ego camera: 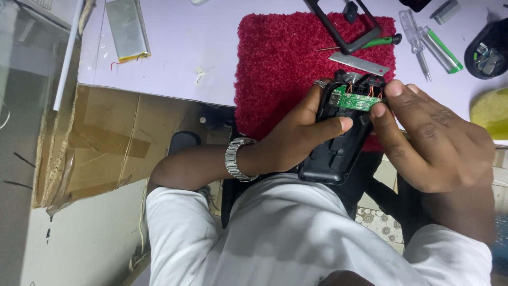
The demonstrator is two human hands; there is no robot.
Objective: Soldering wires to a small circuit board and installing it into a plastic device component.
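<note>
The black plastic casing [338, 153] is open and dark inside, with a small green circuit board [355, 100] wired at its 12 o'clock end, held over the red mat's [275, 69] edge. Left hand [296, 137] fingers wrap the casing; right hand [428, 143] fingers pinch the board.

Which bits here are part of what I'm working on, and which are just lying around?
In hand:
- black casing, held by left hand
- green circuit board, pinched by right hand

Lying about:
- red mat
- green-handled screwdriver
- metal blade
- clear screwdriver
- flat silver battery
- black frame
- cardboard
</note>
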